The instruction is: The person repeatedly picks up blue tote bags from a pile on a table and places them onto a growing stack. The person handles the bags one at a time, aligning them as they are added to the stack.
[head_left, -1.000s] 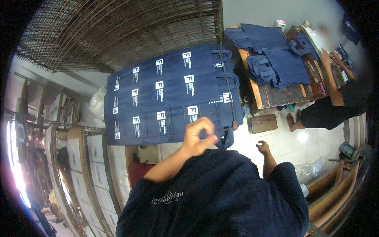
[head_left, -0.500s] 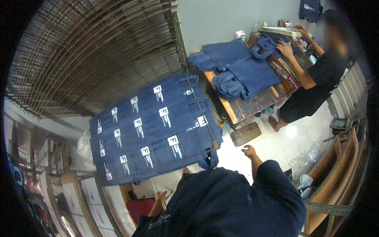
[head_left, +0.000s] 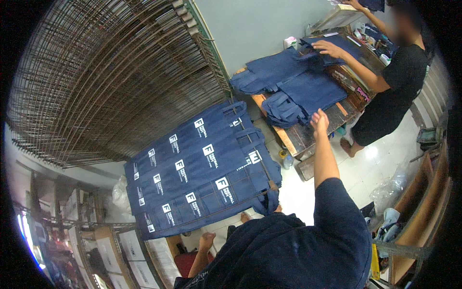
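Navy bags (head_left: 308,94) lie heaped on the far wooden table (head_left: 308,135), the right hand (head_left: 319,121) spread-fingered just above their near edge. Left hand (head_left: 207,239) hangs low near the printed bag stack (head_left: 202,168); its fingers look loosely curled, holding nothing visible.

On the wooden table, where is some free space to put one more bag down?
Bare wood shows only at the wooden table's near corner, between the navy bag pile and the table edge, just under the right hand. The far end is crowded with bags, small items and the co-worker's hand.
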### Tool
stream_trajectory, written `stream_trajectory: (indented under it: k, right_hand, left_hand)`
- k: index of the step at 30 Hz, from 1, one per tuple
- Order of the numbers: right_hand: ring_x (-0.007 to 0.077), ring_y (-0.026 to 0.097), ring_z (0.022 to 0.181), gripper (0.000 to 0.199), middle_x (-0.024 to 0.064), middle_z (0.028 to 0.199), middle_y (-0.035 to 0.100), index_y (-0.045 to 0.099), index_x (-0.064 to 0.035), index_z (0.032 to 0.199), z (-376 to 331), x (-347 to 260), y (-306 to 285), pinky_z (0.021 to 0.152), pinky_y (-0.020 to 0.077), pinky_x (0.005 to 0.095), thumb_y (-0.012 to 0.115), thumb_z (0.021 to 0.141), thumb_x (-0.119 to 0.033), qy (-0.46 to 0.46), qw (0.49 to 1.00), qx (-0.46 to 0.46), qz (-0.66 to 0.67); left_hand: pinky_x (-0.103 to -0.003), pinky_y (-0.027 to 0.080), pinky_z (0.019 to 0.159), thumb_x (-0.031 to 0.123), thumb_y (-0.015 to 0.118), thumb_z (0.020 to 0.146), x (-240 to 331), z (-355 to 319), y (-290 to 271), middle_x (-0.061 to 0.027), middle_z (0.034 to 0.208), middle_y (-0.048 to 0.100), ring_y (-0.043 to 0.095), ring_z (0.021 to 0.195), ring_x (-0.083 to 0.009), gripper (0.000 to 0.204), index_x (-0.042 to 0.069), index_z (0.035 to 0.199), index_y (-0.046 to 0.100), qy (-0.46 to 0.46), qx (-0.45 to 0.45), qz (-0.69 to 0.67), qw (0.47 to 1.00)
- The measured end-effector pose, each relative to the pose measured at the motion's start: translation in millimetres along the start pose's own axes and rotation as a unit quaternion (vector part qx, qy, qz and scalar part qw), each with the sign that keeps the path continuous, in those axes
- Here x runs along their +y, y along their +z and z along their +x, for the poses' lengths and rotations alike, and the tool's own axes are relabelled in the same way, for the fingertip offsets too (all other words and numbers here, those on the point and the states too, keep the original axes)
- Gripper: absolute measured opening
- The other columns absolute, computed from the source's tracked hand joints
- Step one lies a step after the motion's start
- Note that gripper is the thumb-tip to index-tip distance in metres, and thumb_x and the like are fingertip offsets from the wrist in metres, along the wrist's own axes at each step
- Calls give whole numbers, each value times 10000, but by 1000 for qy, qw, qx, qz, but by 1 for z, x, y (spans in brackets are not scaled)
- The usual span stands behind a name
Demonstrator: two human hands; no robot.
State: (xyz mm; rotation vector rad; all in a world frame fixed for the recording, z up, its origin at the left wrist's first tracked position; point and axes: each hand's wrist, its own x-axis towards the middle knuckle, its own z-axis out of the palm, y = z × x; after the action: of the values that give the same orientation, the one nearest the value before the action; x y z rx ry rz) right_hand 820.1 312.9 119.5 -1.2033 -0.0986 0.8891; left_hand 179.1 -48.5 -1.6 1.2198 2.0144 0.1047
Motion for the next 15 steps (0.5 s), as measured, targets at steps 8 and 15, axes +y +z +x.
stream_trajectory:
  k: [8, 15]
  right_hand:
    - [326, 503, 1040, 488, 179, 1148, 503, 504, -65, 1162, 60, 18, 67, 871, 419, 359, 658, 724, -215, -230, 857, 5, -462]
    - [290, 483, 1029, 413, 108, 1061, 516, 572, -139, 1061, 67, 25, 108, 814, 439, 434, 629, 652, -122, -382, 613, -26, -691]
  left_hand:
    - [-382, 487, 750, 408, 652, 730, -116, -49, -18, -116, 899, 657, 625, 830, -299, 368, 83, 901, 657, 69, 24, 13, 997]
    - [-376, 488, 726, 424, 674, 715, -111, -130, -6, -109, 876, 661, 633, 804, -257, 380, 87, 890, 663, -238, 37, -26, 970]
